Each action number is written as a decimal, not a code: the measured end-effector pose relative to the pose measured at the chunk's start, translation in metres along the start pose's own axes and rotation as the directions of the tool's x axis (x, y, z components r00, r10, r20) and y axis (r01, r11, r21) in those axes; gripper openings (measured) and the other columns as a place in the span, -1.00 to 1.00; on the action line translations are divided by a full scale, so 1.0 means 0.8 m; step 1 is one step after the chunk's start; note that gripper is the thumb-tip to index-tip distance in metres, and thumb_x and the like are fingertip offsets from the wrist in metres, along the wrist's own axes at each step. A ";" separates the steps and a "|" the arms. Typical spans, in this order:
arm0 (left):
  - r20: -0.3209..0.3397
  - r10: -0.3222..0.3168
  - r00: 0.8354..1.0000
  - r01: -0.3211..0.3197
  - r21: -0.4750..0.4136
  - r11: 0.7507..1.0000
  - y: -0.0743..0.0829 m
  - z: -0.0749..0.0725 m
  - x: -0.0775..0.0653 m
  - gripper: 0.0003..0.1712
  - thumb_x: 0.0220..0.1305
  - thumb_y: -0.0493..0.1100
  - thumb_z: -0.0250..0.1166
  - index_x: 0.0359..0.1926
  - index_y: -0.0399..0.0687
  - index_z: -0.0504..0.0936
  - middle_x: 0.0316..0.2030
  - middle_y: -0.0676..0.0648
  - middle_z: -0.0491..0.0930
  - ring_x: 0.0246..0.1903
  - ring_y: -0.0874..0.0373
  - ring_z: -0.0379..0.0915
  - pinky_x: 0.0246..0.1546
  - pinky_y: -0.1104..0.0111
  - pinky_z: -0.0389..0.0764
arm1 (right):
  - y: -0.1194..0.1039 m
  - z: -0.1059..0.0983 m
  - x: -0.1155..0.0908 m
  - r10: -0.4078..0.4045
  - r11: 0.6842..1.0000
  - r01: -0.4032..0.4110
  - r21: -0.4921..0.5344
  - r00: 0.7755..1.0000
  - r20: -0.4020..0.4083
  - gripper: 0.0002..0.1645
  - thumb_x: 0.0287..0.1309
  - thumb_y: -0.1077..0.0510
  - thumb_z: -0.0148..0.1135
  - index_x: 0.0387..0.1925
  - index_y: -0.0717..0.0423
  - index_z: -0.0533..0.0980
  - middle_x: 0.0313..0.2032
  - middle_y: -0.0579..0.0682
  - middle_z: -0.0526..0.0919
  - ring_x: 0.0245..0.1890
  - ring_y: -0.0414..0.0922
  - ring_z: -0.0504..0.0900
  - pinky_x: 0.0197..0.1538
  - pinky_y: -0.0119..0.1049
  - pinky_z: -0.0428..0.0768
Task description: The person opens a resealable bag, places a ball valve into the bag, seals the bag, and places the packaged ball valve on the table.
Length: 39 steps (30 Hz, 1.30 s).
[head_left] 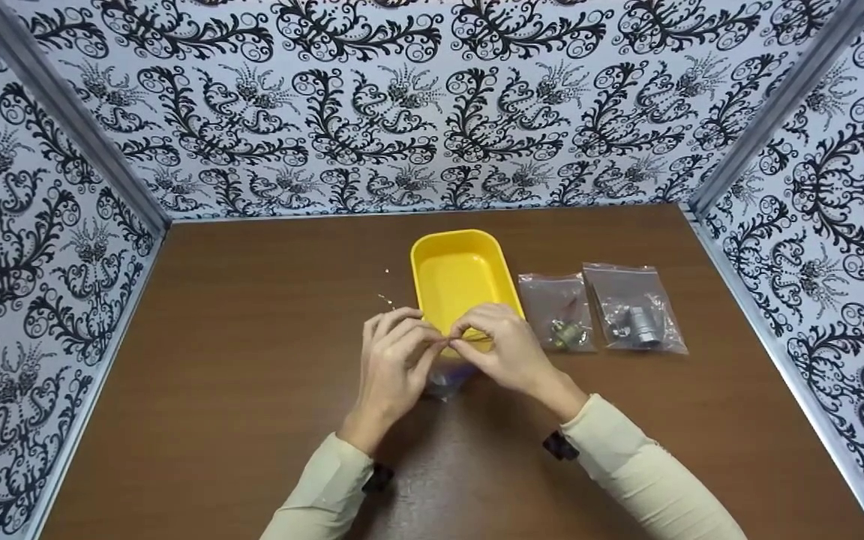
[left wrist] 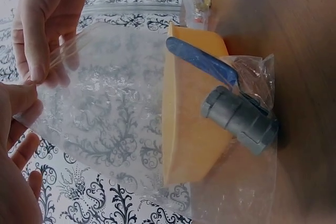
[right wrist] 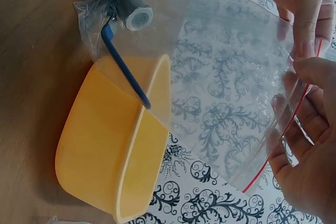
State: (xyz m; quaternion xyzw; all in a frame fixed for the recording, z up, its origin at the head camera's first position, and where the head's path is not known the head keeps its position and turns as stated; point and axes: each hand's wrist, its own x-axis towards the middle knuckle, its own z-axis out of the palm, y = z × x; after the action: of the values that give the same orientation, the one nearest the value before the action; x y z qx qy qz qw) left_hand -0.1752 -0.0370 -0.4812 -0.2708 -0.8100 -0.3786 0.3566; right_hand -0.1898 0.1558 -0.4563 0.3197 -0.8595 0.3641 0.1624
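Both hands hold a clear zip bag (left wrist: pixel 110 108) upright by its top edge, with a red strip (right wrist: pixel 283 135) along the opening in the right wrist view. My left hand (head_left: pixel 396 361) pinches the edge, thumb against fingers. Close beside it, nearly touching, my right hand (head_left: pixel 511 349) pinches the same edge. At the bottom of the bag lies a grey pipe valve (left wrist: pixel 239 119) with a blue lever handle (left wrist: pixel 202 60). From the head view the hands cover most of the bag.
Just beyond the bag stands a yellow tray (head_left: pixel 507 274). To its right lie a zip bag with a small brass fitting (head_left: pixel 567 332) and another with a grey cylindrical fitting (head_left: pixel 642 326). Small bright flecks (head_left: pixel 387 301) are left of the tray. Patterned walls (head_left: pixel 402 112) surround the brown table (head_left: pixel 252 337).
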 end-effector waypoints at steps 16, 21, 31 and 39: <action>0.002 -0.061 0.998 0.061 0.004 0.998 -0.002 0.000 -0.002 -0.92 0.17 -0.11 0.41 -0.33 0.05 0.68 -0.31 0.10 0.70 -0.01 0.05 0.56 0.14 0.18 0.34 | 0.003 0.000 -0.001 -0.004 1.000 0.004 0.019 1.000 -0.017 -0.88 0.15 0.02 0.36 -0.32 -0.04 0.66 -0.34 -0.19 0.70 -0.23 -0.22 0.61 0.03 -0.17 0.50; -0.013 -0.035 0.999 0.035 -0.011 0.999 -0.002 0.000 -0.001 -0.94 0.18 -0.11 0.40 -0.35 0.04 0.69 -0.34 0.12 0.71 -0.03 0.07 0.56 0.12 0.19 0.33 | 0.000 0.002 0.000 -0.003 1.000 0.004 0.027 1.000 -0.016 -0.86 0.14 0.02 0.36 -0.29 -0.04 0.66 -0.33 -0.19 0.71 -0.20 -0.21 0.62 0.06 -0.18 0.49; -0.034 0.004 0.999 -0.004 0.005 1.000 -0.001 -0.002 0.000 -0.93 0.16 -0.10 0.40 -0.41 0.06 0.69 -0.38 0.14 0.71 -0.05 0.09 0.57 0.10 0.18 0.31 | 0.002 -0.002 0.000 -0.020 0.999 0.021 -0.025 1.000 0.019 -0.83 0.18 -0.02 0.33 -0.34 -0.02 0.62 -0.34 -0.17 0.69 -0.21 -0.21 0.61 0.06 -0.18 0.48; -0.037 -0.035 0.999 0.036 0.028 0.999 -0.005 -0.003 -0.002 -0.93 0.16 -0.14 0.40 -0.35 0.00 0.68 -0.33 0.08 0.70 -0.03 0.09 0.55 0.11 0.17 0.34 | 0.014 -0.008 -0.005 0.030 0.999 -0.029 -0.043 0.999 0.016 -0.89 0.08 0.09 0.42 -0.36 -0.04 0.63 -0.36 -0.20 0.69 -0.22 -0.22 0.62 0.11 -0.13 0.48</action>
State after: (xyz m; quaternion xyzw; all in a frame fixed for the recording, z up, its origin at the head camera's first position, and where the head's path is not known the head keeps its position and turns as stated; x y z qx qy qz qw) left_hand -0.1758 -0.0418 -0.4831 -0.2442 -0.8132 -0.3784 0.3685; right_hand -0.1940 0.1686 -0.4599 0.3064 -0.8731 0.3454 0.1569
